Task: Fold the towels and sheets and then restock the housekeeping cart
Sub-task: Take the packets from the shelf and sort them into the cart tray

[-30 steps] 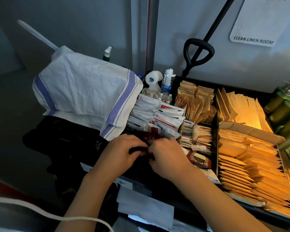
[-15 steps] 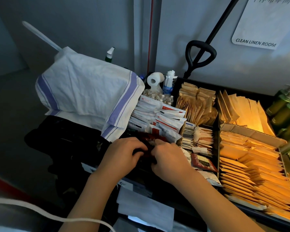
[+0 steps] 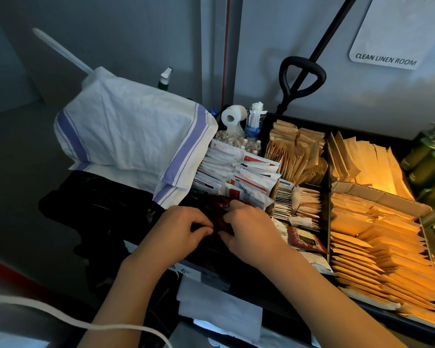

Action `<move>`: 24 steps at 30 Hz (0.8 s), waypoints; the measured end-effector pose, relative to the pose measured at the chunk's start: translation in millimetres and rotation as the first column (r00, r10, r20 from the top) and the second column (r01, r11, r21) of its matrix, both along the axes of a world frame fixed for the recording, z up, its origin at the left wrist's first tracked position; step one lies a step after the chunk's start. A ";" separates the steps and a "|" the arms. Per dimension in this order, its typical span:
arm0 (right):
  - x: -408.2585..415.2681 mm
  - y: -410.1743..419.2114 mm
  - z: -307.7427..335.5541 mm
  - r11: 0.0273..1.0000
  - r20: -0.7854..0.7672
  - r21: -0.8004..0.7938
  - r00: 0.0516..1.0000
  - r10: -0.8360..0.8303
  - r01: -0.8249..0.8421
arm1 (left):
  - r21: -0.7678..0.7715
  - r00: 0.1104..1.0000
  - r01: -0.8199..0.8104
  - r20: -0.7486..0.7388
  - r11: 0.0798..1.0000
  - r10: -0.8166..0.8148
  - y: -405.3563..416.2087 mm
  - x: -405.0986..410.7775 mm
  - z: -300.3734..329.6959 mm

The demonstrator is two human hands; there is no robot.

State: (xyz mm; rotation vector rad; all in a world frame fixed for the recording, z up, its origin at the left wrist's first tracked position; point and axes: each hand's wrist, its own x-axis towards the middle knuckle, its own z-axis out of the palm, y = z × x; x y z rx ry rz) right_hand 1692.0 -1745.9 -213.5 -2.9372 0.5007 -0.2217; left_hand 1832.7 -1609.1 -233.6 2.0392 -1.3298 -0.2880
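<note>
Both hands work in the front left compartment of the housekeeping cart's black tray [image 3: 325, 172]. My left hand [image 3: 178, 229] and my right hand [image 3: 249, 229] meet over a bunch of dark red sachets [image 3: 220, 205], fingers curled round them. White and red packets [image 3: 239, 174] stand packed just behind the hands. A white towel with purple stripes [image 3: 133, 136] lies bunched on the cart's left end. One loose dark red sachet [image 3: 305, 239] lies to the right of my right hand.
Brown paper packets [image 3: 296, 151] and orange-lit envelopes [image 3: 377, 239] fill the right compartments. Green bottles [image 3: 430, 162] stand at the far right. A tissue roll [image 3: 232, 116], small bottles and a spray bottle [image 3: 165, 77] sit at the back. A black handle [image 3: 301, 74] leans on the wall.
Both hands stay together on the red sachets, fingers shifting slightly. The view has tilted down a little; nothing else has moved.
</note>
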 end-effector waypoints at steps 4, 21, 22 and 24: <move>-3.5 2.3 -0.5 0.998 -0.029 -0.051 0.999 0.031 -0.033 | -0.135 0.984 -0.092 -0.162 0.987 0.070 2.0 -1.8 -5.2; -9.0 -0.5 6.2 0.997 0.088 0.063 0.995 0.036 -0.042 | -0.160 0.991 -0.010 0.131 0.987 0.031 -7.1 -7.5 -5.7; -6.1 0.4 5.2 0.997 0.092 0.054 0.995 0.042 -0.047 | -0.158 0.988 -0.019 0.151 0.987 0.043 -7.6 -7.9 -5.4; -1.9 -0.1 2.4 0.997 0.100 0.070 0.994 0.031 -0.038 | -0.135 0.982 -0.079 0.162 0.988 0.101 -10.0 -7.9 -6.9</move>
